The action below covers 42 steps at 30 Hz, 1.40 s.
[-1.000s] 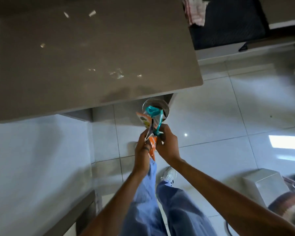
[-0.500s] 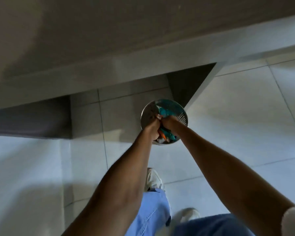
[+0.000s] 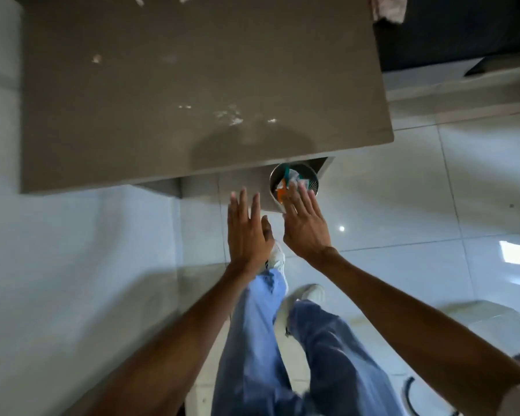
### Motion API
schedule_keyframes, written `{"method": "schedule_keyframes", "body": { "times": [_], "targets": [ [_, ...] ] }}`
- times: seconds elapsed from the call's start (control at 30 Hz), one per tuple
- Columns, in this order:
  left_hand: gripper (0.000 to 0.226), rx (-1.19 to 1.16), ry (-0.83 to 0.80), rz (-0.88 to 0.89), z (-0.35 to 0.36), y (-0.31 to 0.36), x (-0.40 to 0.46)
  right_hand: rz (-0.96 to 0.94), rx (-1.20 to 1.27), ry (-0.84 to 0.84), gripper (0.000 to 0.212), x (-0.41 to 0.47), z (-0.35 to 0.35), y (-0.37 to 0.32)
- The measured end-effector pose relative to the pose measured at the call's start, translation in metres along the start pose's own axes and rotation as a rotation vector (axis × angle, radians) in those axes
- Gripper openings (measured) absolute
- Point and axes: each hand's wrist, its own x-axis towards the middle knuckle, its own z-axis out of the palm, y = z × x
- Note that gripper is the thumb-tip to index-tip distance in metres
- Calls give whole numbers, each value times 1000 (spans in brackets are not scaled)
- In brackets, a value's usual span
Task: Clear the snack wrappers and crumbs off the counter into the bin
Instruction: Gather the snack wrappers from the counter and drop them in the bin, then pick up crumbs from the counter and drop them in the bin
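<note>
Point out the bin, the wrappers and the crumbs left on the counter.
bin (image 3: 315,182): head view, right rim.
wrappers (image 3: 282,192): head view, orange piece inside bin.
crumbs (image 3: 233,117): head view, largest cluster on countertop.

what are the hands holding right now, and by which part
Nothing. The left hand and right hand are both open and empty, fingers spread, above the floor. The wrappers lie in the bin.

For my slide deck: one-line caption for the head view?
Both hands open above the bin holding wrappers; crumbs remain on the counter.
</note>
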Motion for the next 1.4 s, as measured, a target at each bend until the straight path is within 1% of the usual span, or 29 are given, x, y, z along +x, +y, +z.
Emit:
{"method": "schedule_keyframes", "body": {
  "times": [0.1,0.17,0.2,0.23,0.3,0.37,0.43,0.47,0.57,0.6,0.67,0.73,0.77,0.83,0.9,0.97,1.03,1.1,1.17,1.27,1.33,1.4],
  "targets": [
    [67,103,168,20,-73,-11,-12,-240,-32,126,59,6,-60,-46],
    [70,139,237,-2,-104,-25,7,-349,-54,203,62,36,-87,-68],
    [70,151,264,-23,-118,-34,23,-371,-65,238,64,58,-101,-79],
    [70,155,281,-53,-130,-44,42,-369,-66,264,66,82,-114,-90],
    [70,153,294,-105,-151,-63,82,-326,-51,257,64,133,-134,-107],
    [70,132,302,-169,-168,-84,129,-285,-28,219,60,188,-144,-123],
    [69,62,308,-223,-183,-107,179,-252,-32,163,61,245,-151,-135],
    [68,35,309,-237,-189,-118,200,-233,-46,137,64,269,-153,-138],
    [63,-8,305,-273,-205,-157,268,-199,-70,46,81,356,-161,-150],
    [61,-23,293,-269,-210,-169,289,-185,-70,28,82,383,-162,-152],
    [58,-33,261,-241,-215,-188,319,-124,-55,12,71,426,-158,-151],
    [49,-28,170,-268,-217,-202,340,-84,-23,-7,51,457,-155,-146],
    [44,-29,140,-316,-217,-207,347,-86,-13,5,41,467,-155,-143],
    [37,-41,161,-405,-222,-213,355,-105,5,61,27,478,-158,-139],
    [32,-85,173,-401,-231,-214,363,-106,32,92,22,486,-162,-139],
    [29,-155,199,-333,-235,-214,368,-112,64,75,19,489,-163,-145],
    [27,-244,254,-314,-237,-209,372,-203,117,78,16,496,-163,-161],
    [31,-328,296,-306,-235,-201,374,-273,193,93,21,508,-164,-185],
    [36,-398,308,-301,-232,-194,376,-301,219,49,28,522,-162,-207],
    [38,-478,344,-298,-225,-185,378,-265,39,-130,30,536,-150,-223],
    [36,-473,358,-307,-220,-178,373,-211,-54,-123,31,531,-145,-227],
    [34,-481,380,-325,-214,-169,361,-197,-141,-96,28,514,-149,-225]
  ]
}}
